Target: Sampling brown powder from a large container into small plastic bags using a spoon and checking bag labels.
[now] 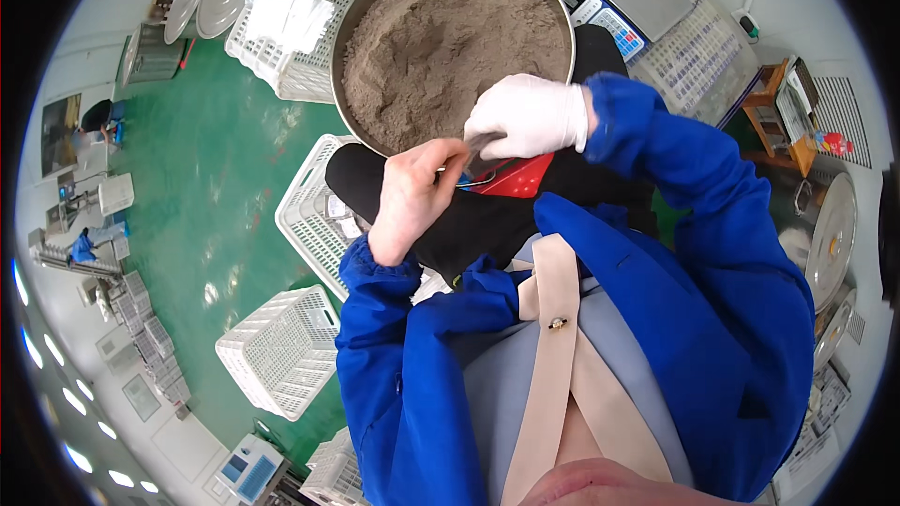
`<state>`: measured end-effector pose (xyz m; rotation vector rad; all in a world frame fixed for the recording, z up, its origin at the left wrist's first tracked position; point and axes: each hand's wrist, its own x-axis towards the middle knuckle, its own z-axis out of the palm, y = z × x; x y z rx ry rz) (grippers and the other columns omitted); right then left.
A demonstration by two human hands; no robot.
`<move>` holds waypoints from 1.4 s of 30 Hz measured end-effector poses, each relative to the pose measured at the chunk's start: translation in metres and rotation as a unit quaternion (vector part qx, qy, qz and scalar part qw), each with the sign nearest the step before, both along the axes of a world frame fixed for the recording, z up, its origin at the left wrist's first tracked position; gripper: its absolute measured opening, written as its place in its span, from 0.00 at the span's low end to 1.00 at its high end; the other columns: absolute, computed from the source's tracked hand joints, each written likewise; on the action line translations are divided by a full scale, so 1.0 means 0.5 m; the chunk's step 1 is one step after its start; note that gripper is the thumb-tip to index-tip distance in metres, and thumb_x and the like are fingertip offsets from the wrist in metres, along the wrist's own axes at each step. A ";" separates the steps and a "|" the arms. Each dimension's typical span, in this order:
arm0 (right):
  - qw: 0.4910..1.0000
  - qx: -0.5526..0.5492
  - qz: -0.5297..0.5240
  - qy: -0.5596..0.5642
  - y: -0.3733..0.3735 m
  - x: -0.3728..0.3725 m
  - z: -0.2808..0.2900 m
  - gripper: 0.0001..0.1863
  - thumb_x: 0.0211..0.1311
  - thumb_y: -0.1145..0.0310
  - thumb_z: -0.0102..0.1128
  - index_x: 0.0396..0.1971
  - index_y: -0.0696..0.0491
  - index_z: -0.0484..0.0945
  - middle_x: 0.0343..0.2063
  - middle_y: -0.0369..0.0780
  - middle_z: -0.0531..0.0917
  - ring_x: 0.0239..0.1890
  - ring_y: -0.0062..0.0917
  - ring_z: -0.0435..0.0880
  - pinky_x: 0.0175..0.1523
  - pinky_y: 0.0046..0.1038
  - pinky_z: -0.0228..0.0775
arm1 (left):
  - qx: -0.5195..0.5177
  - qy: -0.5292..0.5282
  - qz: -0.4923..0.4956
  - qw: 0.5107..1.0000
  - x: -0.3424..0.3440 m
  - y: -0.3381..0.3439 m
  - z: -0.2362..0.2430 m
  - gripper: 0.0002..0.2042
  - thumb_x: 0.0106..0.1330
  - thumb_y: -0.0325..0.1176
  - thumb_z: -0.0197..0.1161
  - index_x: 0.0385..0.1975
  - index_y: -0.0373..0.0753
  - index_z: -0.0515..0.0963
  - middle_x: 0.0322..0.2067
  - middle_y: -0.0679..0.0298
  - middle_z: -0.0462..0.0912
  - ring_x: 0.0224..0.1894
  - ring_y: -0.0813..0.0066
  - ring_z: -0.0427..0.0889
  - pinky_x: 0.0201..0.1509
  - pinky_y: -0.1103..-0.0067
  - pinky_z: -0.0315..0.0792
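A wide metal basin [337, 56] stands in front of me, heaped with grey-brown powder [450, 47]. My left hand [417, 189], bare, is pinched closed at the basin's near edge. My right hand [527, 117] wears a white glove and is closed just beside it, over the near rim. Between the two sets of fingertips is a small, partly see-through piece with some grey on it; its kind is not clear. Below the fingers shows a thin bent metal piece [480, 182], mostly hidden. A red sheet-like item [521, 178] lies on my lap under the hands.
A digital scale [600, 14] sits right of the basin, on a patterned surface. White plastic crates [279, 351] stand at the left on the green floor [206, 215]; one near the basin holds white bags [291, 17]. Metal lids [831, 242] lean at the right. People work far left.
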<state>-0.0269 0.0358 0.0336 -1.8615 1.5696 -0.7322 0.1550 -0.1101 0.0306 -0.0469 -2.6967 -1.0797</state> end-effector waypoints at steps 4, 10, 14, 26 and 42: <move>0.980 -0.140 -0.053 0.134 -0.002 0.027 -0.029 0.09 0.56 0.64 0.59 0.21 0.52 0.78 0.21 0.43 0.80 0.30 0.41 0.82 0.38 0.40 0.74 | 0.055 0.040 0.069 0.995 -0.002 0.025 -0.006 0.09 0.60 0.22 0.65 0.37 0.37 0.74 0.26 0.55 0.83 0.26 0.57 0.84 0.29 0.71 0.77; 0.967 -0.187 0.004 0.174 -0.003 0.036 -0.035 0.04 0.50 0.65 0.60 0.22 0.47 0.76 0.20 0.36 0.76 0.29 0.31 0.79 0.38 0.32 0.70 | -0.093 0.024 0.012 0.995 0.042 0.018 0.007 0.05 0.58 0.25 0.64 0.25 0.38 0.73 0.18 0.58 0.73 0.22 0.57 0.78 0.26 0.66 0.72; 0.964 -0.205 0.013 0.168 -0.019 0.007 -0.041 0.02 0.50 0.66 0.60 0.22 0.46 0.78 0.20 0.35 0.77 0.28 0.30 0.80 0.38 0.31 0.71 | -0.162 0.001 0.072 0.984 0.126 -0.005 0.052 0.06 0.54 0.22 0.63 0.24 0.39 0.72 0.17 0.61 0.70 0.21 0.60 0.76 0.25 0.68 0.71; 0.951 0.065 -0.196 0.231 0.010 -0.062 -0.235 0.49 0.48 0.68 0.70 0.71 0.54 0.54 0.67 0.52 0.62 0.65 0.45 0.66 0.68 0.40 0.61 | -0.220 -0.104 0.391 0.888 0.309 -0.117 0.116 0.36 0.58 0.29 0.70 0.67 0.33 0.63 0.71 0.47 0.57 0.70 0.47 0.60 0.71 0.65 0.58; 0.953 0.013 -0.303 0.019 0.041 0.088 -0.308 0.25 0.56 0.69 0.62 0.55 0.58 0.75 0.58 0.49 0.74 0.55 0.43 0.75 0.59 0.40 0.68 | -0.316 -0.051 0.365 0.874 -0.307 -0.602 -0.155 0.31 0.56 0.54 0.70 0.46 0.29 0.76 0.50 0.41 0.76 0.54 0.45 0.75 0.57 0.61 0.70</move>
